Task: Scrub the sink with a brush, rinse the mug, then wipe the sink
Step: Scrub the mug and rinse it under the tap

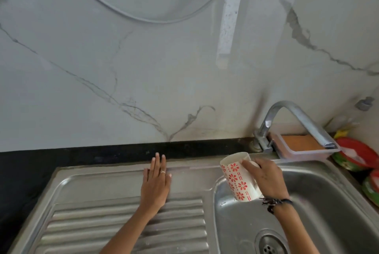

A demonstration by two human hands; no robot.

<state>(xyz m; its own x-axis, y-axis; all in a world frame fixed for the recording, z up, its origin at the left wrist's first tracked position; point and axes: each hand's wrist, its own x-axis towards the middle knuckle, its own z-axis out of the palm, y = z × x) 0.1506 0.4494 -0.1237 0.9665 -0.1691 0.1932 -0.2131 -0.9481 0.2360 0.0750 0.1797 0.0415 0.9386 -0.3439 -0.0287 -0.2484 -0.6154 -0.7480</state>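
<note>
A pale marble-look wall (143, 59) with grey veins fills the upper part of the view, and a thin grey cable (127, 13) loops across it. Below it runs a dark surface (24, 171) that carries a steel sink (336, 202). The sink has a ribbed draining board (102, 223) on the left and a deep basin on the right, with a round drain (268, 245) at the bottom of the basin.

A bent metal tap (295, 118) stands at the back rim, its spout reaching out to the right over a clear plastic box (307, 148) that holds something orange. Red and green plates (356, 156) lie at the far right edge.

The left hand (155, 182) lies flat on the draining board near the back rim, fingers straight and close together, a ring on one finger. The right hand (266, 180) grips a white mug (239, 177) with red flower prints, fingers curled round its side. The mug is tilted, mouth toward the wall, and is held above the left edge of the basin, left of the tap. A dark thread band (274, 202) circles the right wrist.
</note>
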